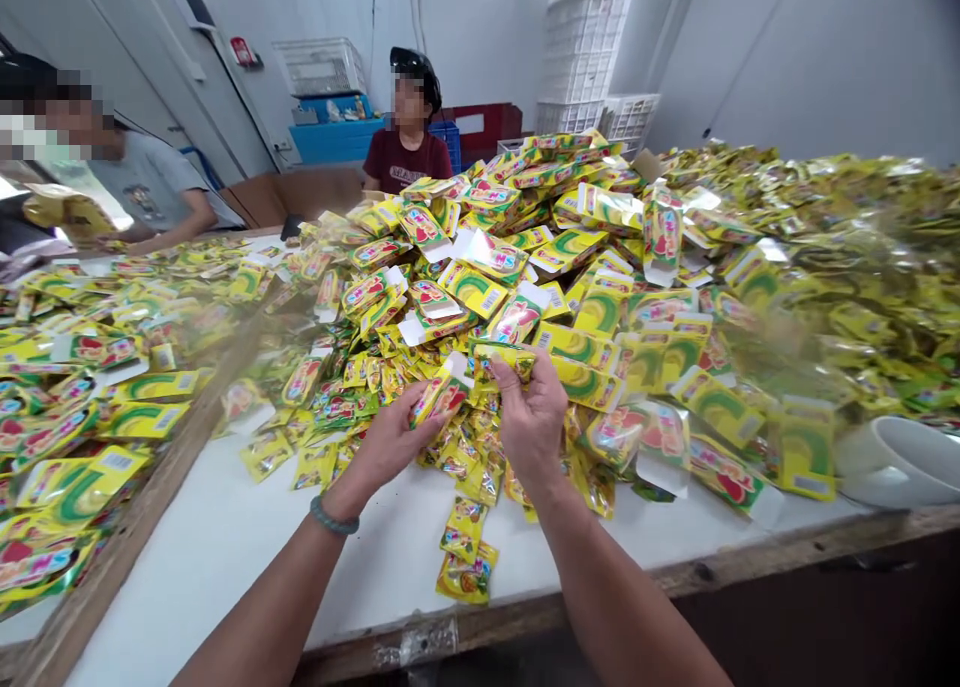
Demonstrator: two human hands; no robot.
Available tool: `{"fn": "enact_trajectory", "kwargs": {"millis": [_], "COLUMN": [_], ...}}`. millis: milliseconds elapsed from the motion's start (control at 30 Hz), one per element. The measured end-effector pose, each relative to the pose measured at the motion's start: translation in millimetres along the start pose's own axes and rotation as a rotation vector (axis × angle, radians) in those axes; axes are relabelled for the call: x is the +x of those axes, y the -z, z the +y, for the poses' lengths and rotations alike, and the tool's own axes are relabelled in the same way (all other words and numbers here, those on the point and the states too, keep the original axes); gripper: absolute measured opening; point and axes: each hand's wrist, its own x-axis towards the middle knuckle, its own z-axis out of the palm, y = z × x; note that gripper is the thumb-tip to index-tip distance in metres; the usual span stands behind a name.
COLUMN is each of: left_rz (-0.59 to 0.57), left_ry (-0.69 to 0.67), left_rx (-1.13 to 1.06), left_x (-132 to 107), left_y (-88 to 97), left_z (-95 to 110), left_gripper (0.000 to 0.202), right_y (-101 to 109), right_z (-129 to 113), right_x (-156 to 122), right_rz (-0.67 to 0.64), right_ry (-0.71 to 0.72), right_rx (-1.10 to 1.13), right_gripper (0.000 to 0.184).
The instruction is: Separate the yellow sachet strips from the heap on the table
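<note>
My left hand (394,435) is closed around a small yellow and green carton (448,395) with a red fruit print. The carton's white end flap stands up toward my right hand. My right hand (534,417), wearing nothing, pinches a shiny yellow sachet (504,351) between thumb and fingers, close beside the carton's end. Below both hands lie loose sachets (480,472), and several trail down the white tabletop (375,557) toward its front edge. A heap of similar cartons (480,292), many with flaps up, rises just beyond my hands.
A wooden divider (161,487) separates more cartons (82,477) on the left. At the right, a white tub (904,457) stands near the table edge, before a large sachet pile (862,267). One person (409,152) sits opposite, another (150,192) at left. White crates (581,57) are stacked behind.
</note>
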Motion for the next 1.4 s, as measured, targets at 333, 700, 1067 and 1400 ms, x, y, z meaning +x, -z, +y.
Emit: {"fn": "enact_trajectory", "kwargs": {"millis": [333, 700, 1067, 1400], "left_rz": [0.005, 0.0, 0.127, 0.097], "left_ry": [0.367, 0.417, 0.5, 0.58], "left_rx": [-0.63, -0.632, -0.862, -0.925], "left_x": [-64, -64, -64, -65], "left_y": [9.5, 3.2, 0.3, 4.7], "left_z": [-30, -25, -20, -22], "left_gripper": [0.051, 0.048, 0.051, 0.051], "right_y": [-3, -22, -19, -21], "right_z": [17, 37, 33, 28], "right_x": [-1, -22, -25, -28], "right_rz": [-0.745, -0.564, -0.552, -0.564], "right_ry": [-0.128, 0.055, 0.172, -0.031], "right_rx": [-0.335, -0.28, -0.398, -0.416], "right_gripper": [0.021, 0.011, 0.014, 0.015]}}
